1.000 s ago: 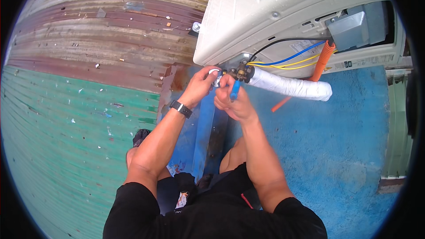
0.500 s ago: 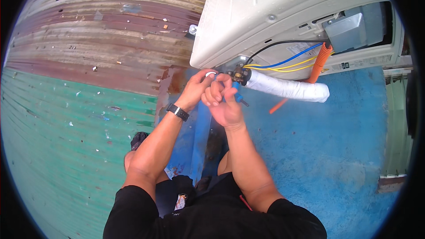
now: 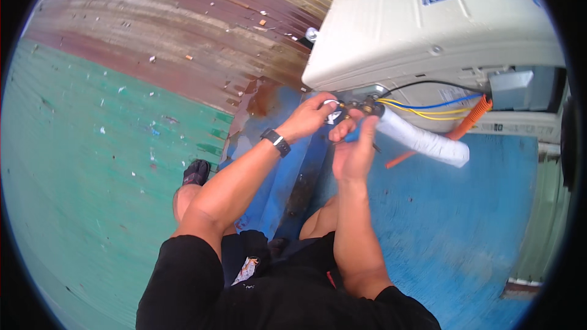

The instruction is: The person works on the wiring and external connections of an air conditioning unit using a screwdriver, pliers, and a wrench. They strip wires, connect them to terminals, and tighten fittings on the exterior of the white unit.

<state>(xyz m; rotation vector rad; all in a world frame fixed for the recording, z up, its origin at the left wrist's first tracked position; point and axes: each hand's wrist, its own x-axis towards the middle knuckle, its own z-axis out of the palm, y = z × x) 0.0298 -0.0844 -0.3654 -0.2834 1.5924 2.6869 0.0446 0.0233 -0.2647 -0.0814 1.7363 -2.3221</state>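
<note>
My left hand (image 3: 307, 117) is closed round the edge of a small round white-and-dark piece (image 3: 334, 113), which looks like a gauge, beside the brass valve (image 3: 369, 108). Just below the valve, my right hand (image 3: 354, 154) has its fingers curled and its thumb raised. A blue piece (image 3: 351, 137) shows between them, and a thin dark tip (image 3: 376, 148) sticks out past the thumb. The valve sits at the lower corner of a white outdoor air-conditioner unit (image 3: 422, 36). From beside it runs a pipe wrapped in white tape (image 3: 425, 140).
Black, blue and yellow wires (image 3: 428, 112) run to an open terminal recess with a grey metal cover (image 3: 512, 88). An orange corrugated conduit (image 3: 477, 116) hangs there. Under me are blue sheeting (image 3: 440, 220) and green corrugated sheet (image 3: 122, 165), with rusty corrugated sheet (image 3: 177, 43) beyond.
The view has shifted, so the unit and pipe sit further right. My left hand has drawn back a little from my right, baring the round piece. My right thumb now points up beside the valve.
</note>
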